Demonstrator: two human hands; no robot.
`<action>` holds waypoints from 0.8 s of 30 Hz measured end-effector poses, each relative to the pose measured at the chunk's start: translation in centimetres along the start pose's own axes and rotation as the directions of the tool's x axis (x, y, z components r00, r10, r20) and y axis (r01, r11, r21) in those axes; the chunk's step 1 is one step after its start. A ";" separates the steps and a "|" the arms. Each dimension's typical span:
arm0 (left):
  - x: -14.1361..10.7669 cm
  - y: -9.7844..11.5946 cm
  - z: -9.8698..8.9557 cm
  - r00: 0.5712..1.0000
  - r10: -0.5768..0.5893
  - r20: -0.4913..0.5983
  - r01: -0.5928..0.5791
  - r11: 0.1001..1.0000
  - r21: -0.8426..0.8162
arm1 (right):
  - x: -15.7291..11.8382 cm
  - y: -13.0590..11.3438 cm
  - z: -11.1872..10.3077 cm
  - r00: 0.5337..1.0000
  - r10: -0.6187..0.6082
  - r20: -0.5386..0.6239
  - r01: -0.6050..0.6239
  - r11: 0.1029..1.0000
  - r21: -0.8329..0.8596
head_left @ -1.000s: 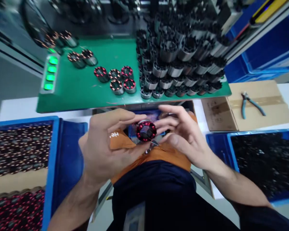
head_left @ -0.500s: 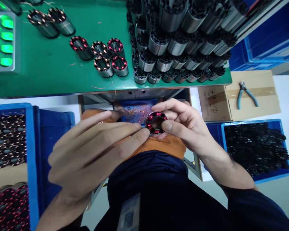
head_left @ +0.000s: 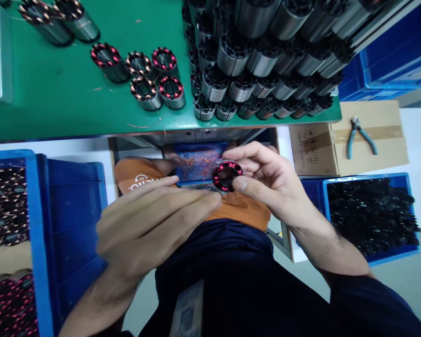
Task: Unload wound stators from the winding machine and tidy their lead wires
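Observation:
My right hand [head_left: 272, 180] holds a motor stator [head_left: 217, 177] over my lap, thumb on its near rim and fingers around its far side. The open end, ringed with red wire windings, faces up. Beside it on the left is my left hand [head_left: 154, 224], blurred, its fingers stretched out and their tips close to the stator's lower left edge. Whether they touch it I cannot tell. The left thumb is hidden. Ahead on the green bench [head_left: 56, 103] stand several wound stators [head_left: 171, 92], some with red wire and some with copper-coloured wire.
Black-topped stator cores [head_left: 215, 86] stand stacked on the bench. A blue bin [head_left: 38, 210] of wound stators is at left. Cutting pliers [head_left: 361, 135] lie on a carton [head_left: 389, 150] at right, above a blue bin [head_left: 412, 201] of black parts. A blue tray [head_left: 182, 175] holds wire scraps.
My left hand has shifted right and its fingers have drawn closer together beside the stator. The stator stays in my right hand, turned slightly. The view has shifted a little.

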State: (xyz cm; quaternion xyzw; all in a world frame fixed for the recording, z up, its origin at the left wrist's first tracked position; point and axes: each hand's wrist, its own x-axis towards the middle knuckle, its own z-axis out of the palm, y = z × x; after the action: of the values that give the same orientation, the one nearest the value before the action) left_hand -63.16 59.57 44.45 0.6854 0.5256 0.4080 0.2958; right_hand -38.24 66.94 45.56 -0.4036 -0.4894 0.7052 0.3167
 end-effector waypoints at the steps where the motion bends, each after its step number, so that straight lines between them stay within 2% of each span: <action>1: 0.1 -0.6 0.4 0.992 0.128 0.004 -0.127 0.983 0.128 | 0.0 0.1 -0.1 1.000 -0.006 -0.002 0.006 1.000 0.005; 2: 0.2 -1.3 0.9 0.976 0.217 0.025 -0.217 0.949 0.229 | -0.1 0.1 -0.2 1.000 -0.019 -0.009 0.019 1.000 0.009; 3: 0.2 -2.1 1.4 0.969 0.241 0.052 -0.246 0.928 0.279 | -0.2 0.1 -0.3 0.999 -0.035 -0.021 0.036 0.999 0.014; 6: 0.5 -4.1 2.7 0.989 0.046 0.138 -0.072 0.978 0.194 | -0.7 -0.2 -0.4 0.996 -0.073 -0.057 0.075 0.997 0.027; 8: 0.9 -4.4 2.9 0.993 -0.048 0.106 0.038 0.995 0.091 | -1.1 -0.5 -0.3 0.995 -0.073 -0.066 0.075 0.997 0.026; 10: 1.4 -3.6 2.6 0.996 -0.087 -0.018 0.086 0.995 -0.042 | -1.2 -0.6 0.0 0.995 -0.069 -0.073 0.070 0.997 0.015; 12: 1.9 -2.0 2.1 0.986 -0.104 -0.127 0.086 0.986 -0.141 | -1.1 -0.4 0.3 0.995 -0.068 -0.077 0.068 0.998 -0.003; 15: 2.3 0.2 2.0 0.976 -0.128 -0.174 0.089 0.973 -0.214 | -0.6 0.2 0.6 0.995 -0.082 -0.059 0.082 0.997 -0.011; 18: 2.1 0.2 3.1 0.971 -0.218 -0.100 0.172 0.922 -0.346 | -0.5 0.5 0.6 0.995 -0.094 -0.028 0.094 0.995 0.019; 22: 1.4 -2.0 5.0 0.931 -0.347 0.109 0.345 0.745 -0.572 | -1.2 0.4 0.2 0.996 -0.088 -0.004 0.088 0.993 0.078; 24: 1.5 -2.6 5.2 0.913 -0.391 0.118 0.376 0.689 -0.619 | -1.5 0.4 0.0 0.995 -0.104 0.000 0.104 0.992 0.077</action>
State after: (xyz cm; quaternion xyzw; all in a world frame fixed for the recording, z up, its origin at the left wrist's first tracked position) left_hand -59.73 61.82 40.06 0.4165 0.4931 0.4969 0.5801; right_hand -37.49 65.53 45.57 -0.3636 -0.4827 0.7069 0.3675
